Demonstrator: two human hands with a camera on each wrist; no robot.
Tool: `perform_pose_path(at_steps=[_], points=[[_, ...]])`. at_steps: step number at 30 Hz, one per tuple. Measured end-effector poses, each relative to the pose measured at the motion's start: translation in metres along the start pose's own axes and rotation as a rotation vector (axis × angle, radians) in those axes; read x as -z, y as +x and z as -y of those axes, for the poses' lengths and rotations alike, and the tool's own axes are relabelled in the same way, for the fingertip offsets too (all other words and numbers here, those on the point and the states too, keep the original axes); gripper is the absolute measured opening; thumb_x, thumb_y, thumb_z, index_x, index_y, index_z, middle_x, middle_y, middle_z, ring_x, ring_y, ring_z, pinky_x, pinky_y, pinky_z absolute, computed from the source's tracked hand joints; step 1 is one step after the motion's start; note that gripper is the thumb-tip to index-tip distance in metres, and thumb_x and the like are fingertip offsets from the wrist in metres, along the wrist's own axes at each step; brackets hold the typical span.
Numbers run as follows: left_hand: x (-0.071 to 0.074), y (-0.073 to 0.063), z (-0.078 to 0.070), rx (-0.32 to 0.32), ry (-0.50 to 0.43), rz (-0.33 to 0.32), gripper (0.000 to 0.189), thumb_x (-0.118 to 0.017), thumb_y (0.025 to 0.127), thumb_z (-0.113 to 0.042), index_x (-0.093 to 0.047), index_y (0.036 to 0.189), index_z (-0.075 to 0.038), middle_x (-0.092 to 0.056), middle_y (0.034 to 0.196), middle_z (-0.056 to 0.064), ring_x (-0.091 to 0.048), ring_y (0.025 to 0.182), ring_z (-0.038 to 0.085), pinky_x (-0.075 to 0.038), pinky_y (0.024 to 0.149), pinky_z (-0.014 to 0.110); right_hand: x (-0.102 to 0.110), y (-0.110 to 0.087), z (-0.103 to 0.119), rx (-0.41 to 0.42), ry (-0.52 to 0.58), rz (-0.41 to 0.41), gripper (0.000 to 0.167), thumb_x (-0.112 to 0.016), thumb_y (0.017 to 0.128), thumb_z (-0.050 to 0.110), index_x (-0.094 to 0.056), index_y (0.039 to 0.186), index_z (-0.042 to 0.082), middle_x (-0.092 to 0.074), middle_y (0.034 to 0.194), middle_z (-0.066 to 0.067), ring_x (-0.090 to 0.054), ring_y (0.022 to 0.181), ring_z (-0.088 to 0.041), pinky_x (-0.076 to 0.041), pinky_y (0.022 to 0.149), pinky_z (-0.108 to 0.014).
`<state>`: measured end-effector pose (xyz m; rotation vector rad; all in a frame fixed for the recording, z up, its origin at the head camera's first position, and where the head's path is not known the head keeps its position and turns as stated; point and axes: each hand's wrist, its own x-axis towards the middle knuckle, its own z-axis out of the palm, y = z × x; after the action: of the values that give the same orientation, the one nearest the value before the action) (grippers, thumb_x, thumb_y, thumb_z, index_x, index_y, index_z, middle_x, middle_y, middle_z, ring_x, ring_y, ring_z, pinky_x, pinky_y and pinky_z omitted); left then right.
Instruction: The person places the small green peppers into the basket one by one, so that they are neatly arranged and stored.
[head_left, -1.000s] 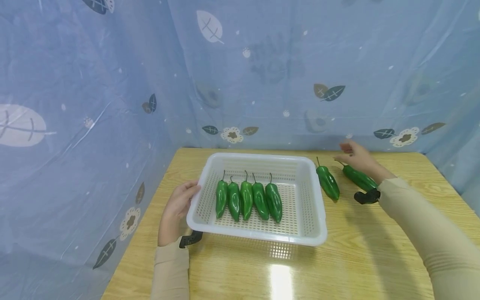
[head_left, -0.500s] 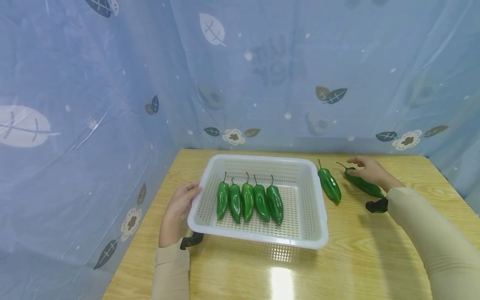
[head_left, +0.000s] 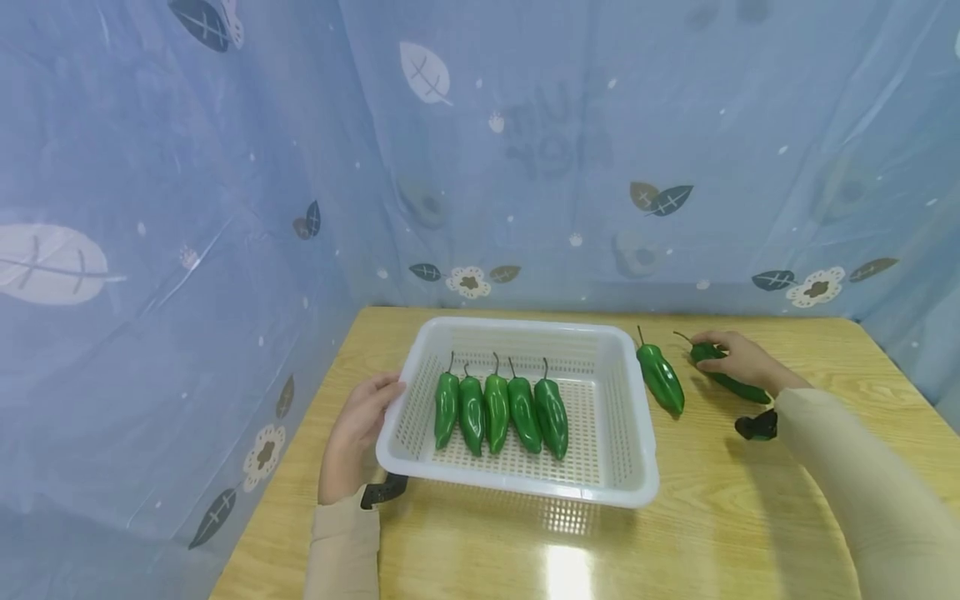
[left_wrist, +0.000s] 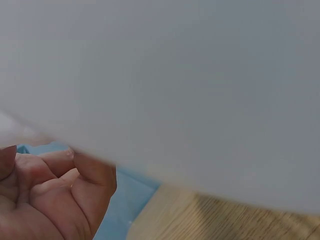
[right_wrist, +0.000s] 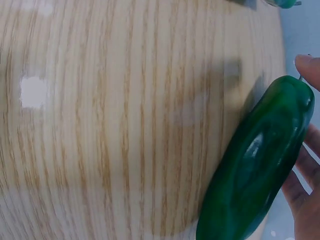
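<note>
A white plastic basket (head_left: 517, 486) with perforated walls holds several green peppers (head_left: 497, 412) in a row, stems toward the back. My left hand (head_left: 363, 417) grips the basket's left rim; in the left wrist view the pale basket wall (left_wrist: 175, 100) hides most of the scene. At the right, my right hand (head_left: 746, 360) pinches the stem end of a long green pepper (head_left: 742, 388) between thumb and fingers. Close up in the right wrist view, that glossy pepper (right_wrist: 255, 155) lies between thumb and fingers. Another green pepper (head_left: 662, 379) rests on the table beside the basket's right wall.
The wooden table (head_left: 480, 550) meets a blue patterned curtain (head_left: 525, 208) at its back edge, and more curtain hangs along the left. Black camera straps (head_left: 756, 425) sit at both wrists. The basket's right rim stands close to the loose pepper.
My right hand has come down onto the outer pepper and its fingers have closed about the stem end. The left hand stays on the basket rim. The head view tips slightly upward.
</note>
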<state>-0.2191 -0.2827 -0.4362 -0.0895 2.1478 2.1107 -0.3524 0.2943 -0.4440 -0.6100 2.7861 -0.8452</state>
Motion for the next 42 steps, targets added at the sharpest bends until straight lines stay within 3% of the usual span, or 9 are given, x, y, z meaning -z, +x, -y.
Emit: perform_pose_path(at_steps=[7, 14, 23, 33, 42], points=[[0.0, -0.001, 0.004, -0.018, 0.003, -0.016, 0.045, -0.047, 0.1, -0.019, -0.04, 0.136, 0.007, -0.053, 0.125, 0.031, -0.066, 0.097, 0.028, -0.056, 0.082, 0.042, -0.003, 0.0, -0.005, 0.0, 0.001, 0.008, 0.054, -0.063, 0.09, 0.016, -0.043, 0.134, -0.007, -0.036, 0.137, -0.038, -0.032, 0.121, -0.059, -0.032, 0.095, -0.071], [-0.001, -0.001, 0.004, -0.023, -0.01, -0.009, 0.043, -0.045, 0.101, -0.017, -0.039, 0.137, 0.006, -0.051, 0.128, 0.031, -0.064, 0.102, 0.03, -0.056, 0.084, 0.043, -0.004, 0.001, -0.007, 0.009, -0.007, 0.017, 0.056, -0.064, 0.089, 0.014, -0.041, 0.135, -0.008, -0.034, 0.137, -0.039, -0.03, 0.123, -0.059, -0.031, 0.093, -0.072], [-0.009, -0.015, -0.018, 0.006, -0.013, -0.013, 0.042, -0.045, 0.1, -0.012, -0.038, 0.137, 0.009, -0.051, 0.126, 0.031, -0.065, 0.102, 0.029, -0.056, 0.084, 0.04, -0.007, 0.005, -0.009, 0.018, -0.008, 0.041, 0.058, -0.064, 0.087, 0.009, -0.04, 0.137, -0.008, -0.032, 0.138, -0.041, -0.028, 0.123, -0.06, -0.03, 0.094, -0.073], [-0.003, -0.001, 0.002, 0.002, 0.016, -0.048, 0.042, -0.048, 0.1, -0.018, -0.043, 0.136, 0.003, -0.054, 0.125, 0.028, -0.065, 0.101, 0.028, -0.056, 0.083, 0.041, -0.011, 0.007, -0.015, -0.016, -0.003, 0.046, 0.059, -0.061, 0.089, 0.009, -0.037, 0.14, -0.004, -0.029, 0.141, -0.039, -0.023, 0.126, -0.061, -0.026, 0.096, -0.074], [-0.001, 0.001, 0.004, -0.021, 0.02, -0.047, 0.04, -0.048, 0.1, -0.018, -0.045, 0.133, 0.004, -0.058, 0.119, 0.024, -0.067, 0.095, 0.022, -0.057, 0.081, 0.041, -0.01, 0.005, -0.012, -0.047, -0.037, 0.038, 0.056, -0.059, 0.091, 0.01, -0.037, 0.14, -0.002, -0.028, 0.141, -0.039, -0.026, 0.124, -0.061, -0.028, 0.094, -0.073]])
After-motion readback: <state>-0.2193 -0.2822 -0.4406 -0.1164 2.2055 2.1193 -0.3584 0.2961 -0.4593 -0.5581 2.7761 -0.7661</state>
